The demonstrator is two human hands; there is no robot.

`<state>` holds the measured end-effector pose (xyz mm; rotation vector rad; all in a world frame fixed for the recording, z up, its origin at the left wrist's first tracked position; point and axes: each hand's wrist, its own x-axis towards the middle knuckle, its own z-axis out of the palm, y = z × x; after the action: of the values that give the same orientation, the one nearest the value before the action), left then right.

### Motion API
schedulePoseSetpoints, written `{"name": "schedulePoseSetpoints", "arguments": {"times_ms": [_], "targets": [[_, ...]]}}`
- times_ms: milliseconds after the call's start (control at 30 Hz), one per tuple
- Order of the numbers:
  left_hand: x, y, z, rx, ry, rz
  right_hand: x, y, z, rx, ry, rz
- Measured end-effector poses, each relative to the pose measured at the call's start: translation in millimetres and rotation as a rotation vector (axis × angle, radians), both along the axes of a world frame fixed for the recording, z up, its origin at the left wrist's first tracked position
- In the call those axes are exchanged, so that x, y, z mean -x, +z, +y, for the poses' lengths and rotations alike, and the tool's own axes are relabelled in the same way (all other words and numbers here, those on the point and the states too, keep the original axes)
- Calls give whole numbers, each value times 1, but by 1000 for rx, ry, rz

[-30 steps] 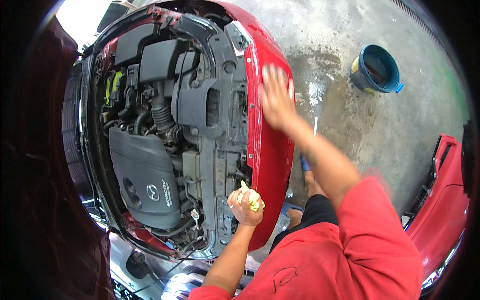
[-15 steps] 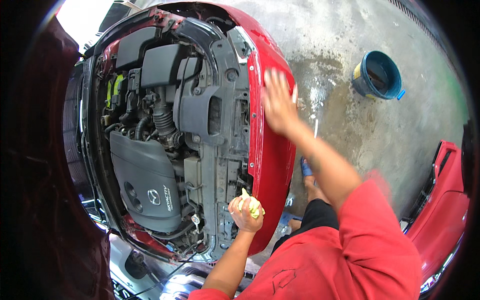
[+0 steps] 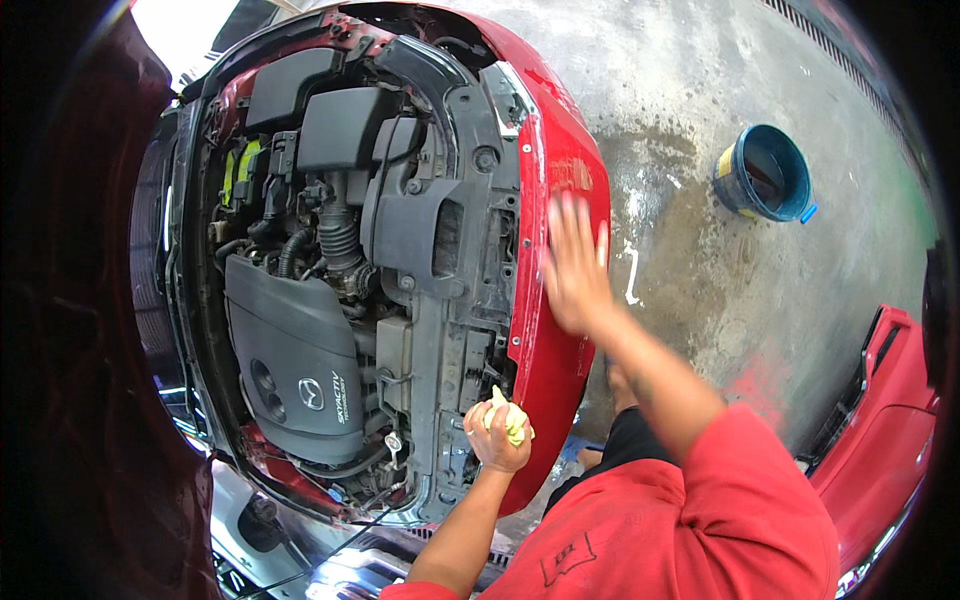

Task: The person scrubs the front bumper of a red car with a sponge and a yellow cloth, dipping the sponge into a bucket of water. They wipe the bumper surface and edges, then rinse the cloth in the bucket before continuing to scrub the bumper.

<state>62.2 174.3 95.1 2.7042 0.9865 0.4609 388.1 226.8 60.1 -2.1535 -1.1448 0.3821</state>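
Now the right hand lies flat, fingers spread, on the glossy red bumper, while the left hand grips a crumpled yellow cloth at the bumper's inner edge.

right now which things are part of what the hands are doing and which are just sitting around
In use:
- right hand, flat on the red bumper
- left hand, gripping a yellow cloth

Lying about:
- blue bucket on the wet concrete floor
- loose red body panel
- engine cover
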Motion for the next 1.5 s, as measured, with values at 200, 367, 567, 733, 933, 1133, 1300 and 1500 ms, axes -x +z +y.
{"name": "schedulePoseSetpoints", "arguments": {"times_ms": [200,367,567,733,933,1133,1300,1500], "targets": [[-6,2,1,31,-15,-11,-14,-8,-15,34,-83,5],[-9,-3,2,53,-35,-10,-86,-36,15,58,-119,25],[-9,5,4,26,-24,-9,65,-32,-108,19,47,184],[-14,-3,3,38,-51,-41,-113,-50,16,-66,-198,94],[-3,2,0,19,-23,-18,60,-42,-105,-126,11,195],[-14,-2,1,16,-29,-34,-89,-63,-18,-201,-154,160],[-2,-5,0,11,-9,-10,23,-41,-70,-94,-83,86],[-9,3,0,-98,-14,-59,107,-20,-123,34,-15,196]]}}
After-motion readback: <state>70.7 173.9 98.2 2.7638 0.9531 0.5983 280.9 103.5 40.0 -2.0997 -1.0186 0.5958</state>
